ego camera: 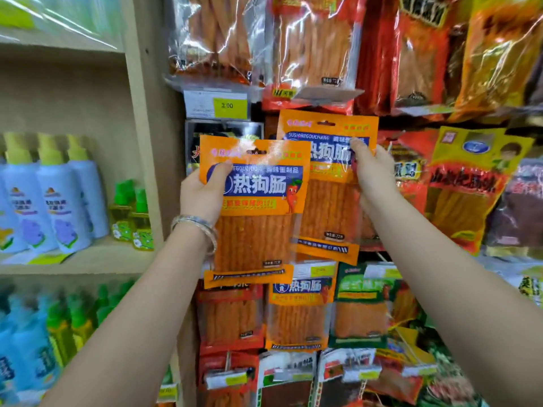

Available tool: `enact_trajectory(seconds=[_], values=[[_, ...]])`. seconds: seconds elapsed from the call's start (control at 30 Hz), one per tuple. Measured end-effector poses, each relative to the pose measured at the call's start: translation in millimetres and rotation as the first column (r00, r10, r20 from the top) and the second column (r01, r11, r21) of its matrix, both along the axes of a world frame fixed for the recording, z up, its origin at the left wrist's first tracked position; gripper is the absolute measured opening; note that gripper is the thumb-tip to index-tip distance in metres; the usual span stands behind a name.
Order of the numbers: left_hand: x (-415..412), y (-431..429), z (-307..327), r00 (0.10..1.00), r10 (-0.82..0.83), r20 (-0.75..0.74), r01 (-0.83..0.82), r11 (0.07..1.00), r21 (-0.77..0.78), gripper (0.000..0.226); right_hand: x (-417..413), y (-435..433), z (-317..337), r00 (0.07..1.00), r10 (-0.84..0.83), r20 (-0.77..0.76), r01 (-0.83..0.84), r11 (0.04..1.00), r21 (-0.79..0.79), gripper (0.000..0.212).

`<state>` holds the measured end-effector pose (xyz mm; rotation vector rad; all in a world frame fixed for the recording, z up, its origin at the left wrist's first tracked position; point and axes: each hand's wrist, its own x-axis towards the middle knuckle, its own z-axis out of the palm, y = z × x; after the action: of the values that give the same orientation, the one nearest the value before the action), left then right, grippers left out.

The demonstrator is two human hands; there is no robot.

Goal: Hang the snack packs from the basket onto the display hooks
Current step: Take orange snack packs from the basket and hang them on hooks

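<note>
Left hand (202, 195) and right hand (373, 174) grip two packs (255, 239) (329, 207).

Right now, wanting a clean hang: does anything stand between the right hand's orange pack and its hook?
The hook itself is hidden. The right hand holds the orange pack with its top just under a grey label flap; nothing else visibly blocks it.

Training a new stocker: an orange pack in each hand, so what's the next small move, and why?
Probably ease the upper orange pack in the right hand so its hang hole catches a hook: it is already raised against the display, while the left hand holds the lower orange pack. The hook itself isn't visible.
</note>
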<state>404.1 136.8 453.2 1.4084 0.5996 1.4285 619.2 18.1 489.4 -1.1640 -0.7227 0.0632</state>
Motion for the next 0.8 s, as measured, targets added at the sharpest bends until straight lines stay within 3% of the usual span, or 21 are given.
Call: enact_trajectory(seconds=[0.23, 0.5, 0.6, 0.67, 0.73, 0.8], values=[[17.1, 10.1, 9.2, 1.000, -0.025, 0.012, 0.025, 1.000, -0.017, 0.025, 9.2, 22.0, 10.7, 0.997, 0.076, 0.011, -0.076, 0.997, -0.010, 0.015], [25.2, 21.3, 8.2, 0.998, 0.029, -0.052, -0.029, 1.000, -0.001, 0.024, 13.9, 28.9, 8.1, 0.998, 0.046, 0.036, -0.043, 0.997, -0.067, 0.018], [27.0, 24.1, 7.6, 0.997, 0.036, -0.070, -0.036, 0.999, 0.008, 0.023, 16.3, 33.9, 5.1, 0.976, -0.077, 0.205, 0.103, 0.988, -0.116, 0.011], [28.5, 27.0, 7.7, 0.998, 0.025, -0.063, -0.025, 1.000, 0.000, 0.021, 18.8, 38.9, 5.4, 0.880, -0.183, 0.439, 0.290, 0.938, -0.191, 0.018], [30.3, 29.3, 7.2, 0.998, 0.008, -0.064, -0.009, 1.000, -0.018, 0.021, 23.7, 44.4, 4.9, 0.647, -0.271, 0.713, 0.561, 0.802, -0.204, 0.026], [31.2, 30.8, 7.2, 0.998, -0.012, -0.061, 0.010, 0.999, -0.031, 0.021, 28.7, 48.4, 4.5, 0.479, -0.217, 0.851, 0.669, 0.717, -0.194, 0.030]])
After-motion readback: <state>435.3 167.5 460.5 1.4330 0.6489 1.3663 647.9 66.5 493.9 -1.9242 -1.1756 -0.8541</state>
